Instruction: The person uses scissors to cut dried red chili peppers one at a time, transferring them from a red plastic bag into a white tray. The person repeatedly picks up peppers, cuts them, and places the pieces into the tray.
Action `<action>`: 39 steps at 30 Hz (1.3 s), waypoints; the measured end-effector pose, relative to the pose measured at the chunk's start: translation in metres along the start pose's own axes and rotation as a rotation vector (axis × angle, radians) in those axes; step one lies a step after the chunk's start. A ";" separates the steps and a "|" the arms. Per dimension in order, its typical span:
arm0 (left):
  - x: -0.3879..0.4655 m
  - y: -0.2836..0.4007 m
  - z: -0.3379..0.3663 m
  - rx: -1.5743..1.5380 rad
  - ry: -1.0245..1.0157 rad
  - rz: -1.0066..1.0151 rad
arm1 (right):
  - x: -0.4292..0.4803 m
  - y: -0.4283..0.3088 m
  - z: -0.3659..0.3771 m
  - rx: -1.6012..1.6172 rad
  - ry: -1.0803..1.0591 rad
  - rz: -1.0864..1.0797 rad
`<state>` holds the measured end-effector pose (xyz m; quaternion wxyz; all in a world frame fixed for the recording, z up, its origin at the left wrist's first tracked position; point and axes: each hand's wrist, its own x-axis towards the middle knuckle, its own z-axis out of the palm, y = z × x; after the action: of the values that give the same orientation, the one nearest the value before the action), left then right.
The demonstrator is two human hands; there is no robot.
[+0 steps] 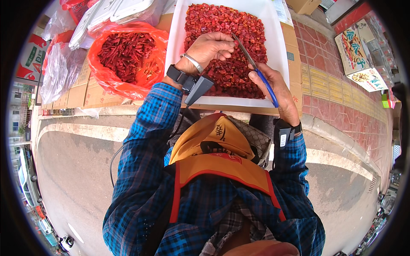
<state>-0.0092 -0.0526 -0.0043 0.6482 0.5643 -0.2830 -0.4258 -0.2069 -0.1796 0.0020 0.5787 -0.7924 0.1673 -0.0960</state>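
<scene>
My right hand (275, 84) grips scissors (246, 52) by their blue handle, blades pointing up and left. At the blade tips, my left hand (213, 48) has thumb and fingers pinched together. A small bit of red chili (236, 43) shows at those fingertips, mostly hidden. Both hands are above a white plastic tray (279, 48) holding a thick layer of cut dried red chili pieces (224, 19). To the left, a red plastic bag (97, 75) stands open with long, whole-looking dried red chilies (123, 52) inside; some loose seeds lie at its right side.
Flattened cardboard (294, 75) lies under the tray and bag. Lidded plastic boxes (128, 11) stand behind the bag, and clear plastic bags (62, 70) lie farther left. Red paving (342, 118) runs along the right, with printed cartons (354, 46) beyond. A cable (112, 163) hangs from my left wrist device.
</scene>
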 end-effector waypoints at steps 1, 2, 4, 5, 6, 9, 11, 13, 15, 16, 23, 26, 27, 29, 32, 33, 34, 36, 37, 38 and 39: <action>0.000 0.000 0.000 0.002 0.008 0.002 | 0.001 0.002 0.000 -0.007 0.003 -0.014; 0.000 0.000 0.000 -0.006 0.014 0.007 | 0.002 0.004 0.000 -0.015 0.005 -0.028; 0.000 -0.001 -0.001 -0.018 0.028 0.021 | 0.005 0.007 -0.001 -0.028 0.006 -0.042; -0.001 -0.001 -0.002 -0.026 0.032 0.017 | 0.006 0.008 -0.002 -0.034 0.006 -0.043; 0.000 -0.001 -0.002 -0.034 0.034 0.018 | 0.006 0.008 -0.002 -0.043 0.005 -0.051; 0.000 -0.002 -0.004 -0.065 0.050 0.039 | 0.005 0.006 -0.002 0.126 0.028 0.050; 0.001 -0.002 -0.005 -0.080 0.051 0.056 | 0.001 0.003 -0.004 0.039 -0.022 0.022; 0.002 -0.001 -0.005 -0.087 0.039 0.070 | 0.000 0.001 -0.004 0.002 -0.058 0.015; 0.002 -0.002 -0.004 -0.085 0.027 0.088 | 0.000 -0.001 -0.002 0.015 -0.085 -0.001; 0.002 -0.002 -0.004 -0.084 0.021 0.096 | 0.001 -0.001 -0.002 -0.002 -0.083 -0.001; 0.001 -0.002 0.000 -0.055 0.048 0.093 | 0.000 -0.001 -0.001 -0.029 -0.079 0.002; 0.000 -0.001 0.000 -0.043 0.038 0.107 | 0.001 0.000 -0.003 -0.038 -0.077 0.009; 0.001 -0.001 0.000 -0.046 0.036 0.110 | 0.002 0.001 -0.003 -0.038 -0.076 -0.001; 0.001 -0.001 -0.001 -0.043 0.039 0.112 | 0.004 0.003 -0.003 -0.039 -0.068 -0.017; 0.001 -0.001 -0.003 -0.022 0.056 0.106 | 0.008 0.005 -0.001 -0.025 -0.051 -0.044; 0.001 -0.001 -0.003 -0.013 0.065 0.103 | 0.009 0.006 -0.001 -0.020 -0.042 -0.036; 0.001 -0.001 -0.003 -0.005 0.075 0.100 | 0.009 0.007 -0.002 -0.023 -0.042 -0.042; 0.000 -0.001 0.000 0.010 0.112 0.078 | 0.010 0.008 -0.003 -0.037 -0.042 -0.032; 0.000 -0.001 0.001 0.014 0.132 0.079 | 0.010 0.009 -0.003 -0.069 -0.021 -0.024; -0.001 0.000 0.001 0.090 0.145 0.085 | 0.009 0.010 -0.002 -0.100 -0.005 -0.026; -0.001 0.001 0.002 0.161 0.162 0.101 | 0.010 0.011 -0.002 -0.102 -0.018 -0.088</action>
<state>-0.0110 -0.0523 -0.0029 0.6422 0.6320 -0.2912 -0.3214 -0.1997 -0.1886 -0.0086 0.5344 -0.8282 0.1318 -0.1053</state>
